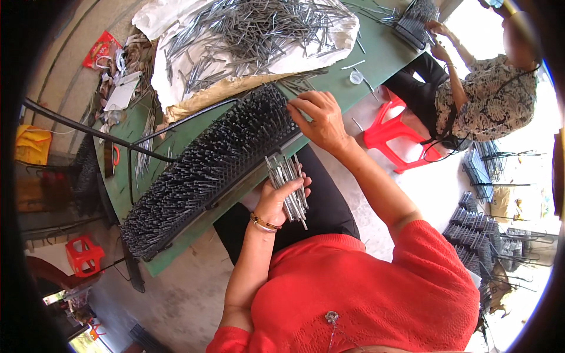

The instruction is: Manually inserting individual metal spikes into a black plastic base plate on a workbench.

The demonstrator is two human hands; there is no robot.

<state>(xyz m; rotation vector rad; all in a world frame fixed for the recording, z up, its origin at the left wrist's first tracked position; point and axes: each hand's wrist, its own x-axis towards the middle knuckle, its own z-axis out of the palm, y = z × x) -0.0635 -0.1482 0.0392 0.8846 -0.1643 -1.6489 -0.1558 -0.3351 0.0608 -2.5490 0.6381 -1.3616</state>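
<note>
My left hand is closed around a bundle of thin grey metal rods, held over my lap. My right hand is at the far right end of a long black rack. Its fingers are bent and pinched together against the rack's outer rods; whatever is between the fingertips is too small to make out. Densely packed upright dark rods fill the rack, which lies slantwise along the near edge of the green table.
A heap of loose rods lies on white sheeting beyond the rack. Black bent bars cross at left. To the right, a co-worker sits by a red stool, handling another rack. More filled racks are stacked on the floor.
</note>
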